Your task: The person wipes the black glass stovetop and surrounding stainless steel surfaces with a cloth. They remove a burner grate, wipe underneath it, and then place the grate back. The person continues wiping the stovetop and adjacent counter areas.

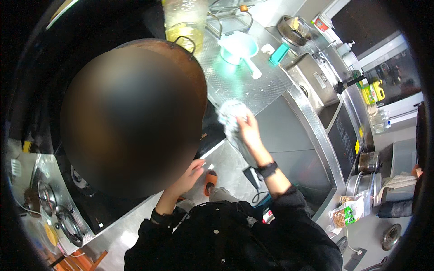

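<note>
My right hand (251, 135) grips a crumpled, light patterned cloth (234, 117) in front of the counter edge, with part of it hanging down. Beside the lower right rim of a large dark wok (200, 86), my left hand (191, 174) has its fingers apart; whether it touches the wok is unclear. The wok has a brown, worn inner wall and a wire loop handle at its top. A large blurred patch covers most of its inside. It stands over a black stove top (112, 210).
A pale green ladle-like dipper (239, 49) and a green cup (279, 54) stand on the metal counter (264, 86). Behind the wok is a big clear container (186, 20). A steel sink (313, 79) lies to the right. Pot lids (69, 225) rest at the lower left.
</note>
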Motion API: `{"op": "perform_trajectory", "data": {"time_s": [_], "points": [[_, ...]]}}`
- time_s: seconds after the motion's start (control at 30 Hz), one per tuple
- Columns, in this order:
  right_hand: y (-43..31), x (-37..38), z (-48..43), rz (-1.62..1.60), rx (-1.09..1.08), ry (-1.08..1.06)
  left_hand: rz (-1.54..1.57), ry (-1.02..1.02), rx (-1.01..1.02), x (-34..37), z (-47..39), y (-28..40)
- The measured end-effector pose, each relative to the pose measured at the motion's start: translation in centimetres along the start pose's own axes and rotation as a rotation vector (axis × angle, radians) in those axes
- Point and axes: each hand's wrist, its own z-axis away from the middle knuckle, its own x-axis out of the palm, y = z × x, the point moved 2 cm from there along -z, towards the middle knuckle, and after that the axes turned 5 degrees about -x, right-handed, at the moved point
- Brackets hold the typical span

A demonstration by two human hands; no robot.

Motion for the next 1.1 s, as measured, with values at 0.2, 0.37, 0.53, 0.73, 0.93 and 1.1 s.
{"op": "perform_trajectory", "data": {"time_s": [0.2, 0.37, 0.53, 0.73, 0.93, 1.1], "points": [[4.2, 5.1, -6.7, 1.241, -0.517, -0.385, -0.035, 0.143, -0.236, 0.6, 1.9, -3.4], [5.4, 1.0, -11.5, 1.062, -0.259, -0.291, 0.109, 0.114, -0.304, 2.8, 2.2, -6.1], [8.1, -10.3, -11.2, 1.149, 0.106, 0.086, 0.182, 0.060, -0.307, 4.4, 0.7, -6.4], [9.1, -24.8, 3.0, 1.290, 0.419, 0.141, 0.082, -0.005, -0.326, 4.8, -1.3, -6.4], [10.2, -29.7, 11.4, 1.151, 0.119, 0.583, -0.097, -0.043, -0.257, 5.3, -2.7, -5.5], [13.6, -30.0, 14.3, 1.170, 0.520, 0.509, 0.013, -0.010, -0.253, 5.3, -1.9, -5.3]]}}
